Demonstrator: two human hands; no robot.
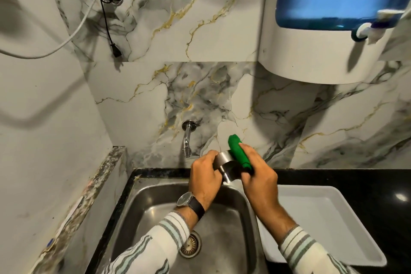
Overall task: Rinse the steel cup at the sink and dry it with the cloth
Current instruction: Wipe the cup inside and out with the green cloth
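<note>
Nearest the camera are two striped sleeves reaching over the steel sink [142, 218], with a white tray [329, 224] sitting on the black counter just beside it. The left hand [205, 179], watch [186, 199] on the wrist, has its fingers wrapped around the steel cup [226, 165], held up over the sink's back edge. The right hand [259, 177] is closed on a green cloth [239, 151] pressed against the cup's side. Behind them a tap [187, 138] pokes out of the marble wall, and a blue-and-white water dispenser [329, 18] hangs higher up.
</note>
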